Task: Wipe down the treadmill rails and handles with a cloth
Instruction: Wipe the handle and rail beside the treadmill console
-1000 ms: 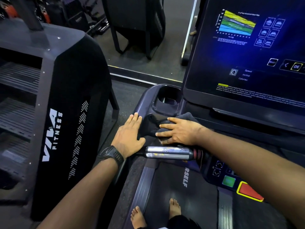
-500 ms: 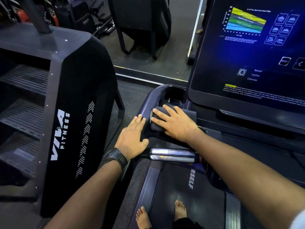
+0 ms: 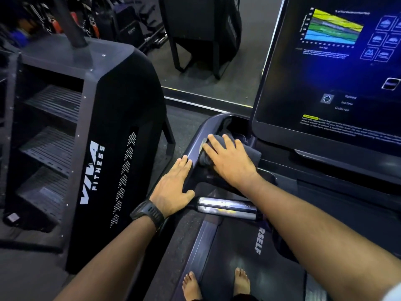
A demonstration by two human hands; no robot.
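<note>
Where the dark curved plastic treadmill rail [image 3: 193, 146] bends: folded dark grey cloth [image 3: 252, 154], pressed under straight-fingered right hand [image 3: 230, 162]. At seven o'clock, left hand [image 3: 173, 187] lies flat on rail, holding nothing.

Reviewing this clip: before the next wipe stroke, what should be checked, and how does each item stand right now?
1. Cloth under control: ok. The right hand presses it flat, fingers straight, beside the cup holder.
2. Body braced: ok. The left hand rests flat on the side rail, off the cloth.
3. Chrome handle free to wipe: ok. Nothing lies on it, though the right forearm hides its far end.
4. Chrome handle already wiped: cannot tell.
5. Touchscreen clear of the cloth: ok. The cloth lies below its lower edge.
6. Belt stopped: cannot tell. Bare feet stand on it.
</note>
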